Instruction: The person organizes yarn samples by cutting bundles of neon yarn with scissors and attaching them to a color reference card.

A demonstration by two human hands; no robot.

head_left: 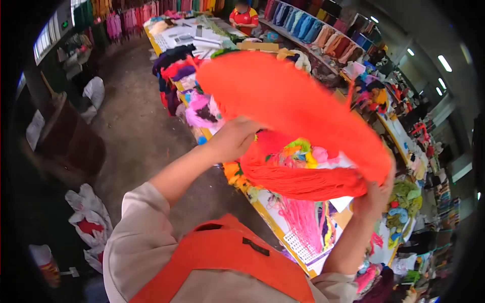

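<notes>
Orange yarn fills the middle of our view: a big hank of orange yarn (pixel 288 106) is stretched as a wide loop between our two hands, raised above the long worktop (pixel 275 224). Our left hand (pixel 232 139) is pushed into the loop from the near side, its fingers closed against the strands, so that grip is shut on the hank. Our right hand (pixel 374 197) clasps the lower right end, where the strands gather into a thick bundle running back toward the left hand; that grip is also closed on the yarn. The upper part of the loop fans out broad and flat, blurred, and hides much of the worktop behind it.

Through the loop's opening we see small tufts of yellow, green and pink yarn (pixel 303 151) lying on the worktop. Just below the bundle hangs a skein of pink yarn (pixel 303 222), draped over the yellow edge of the worktop. Farther along lie heaps of magenta and purple yarn (pixel 199 108). At the far end a person in a red shirt (pixel 245 17) stands at the worktop. Shelves with folded coloured stock (pixel 323 33) run along the right. White sacks (pixel 88 219) lie on the floor at left.
</notes>
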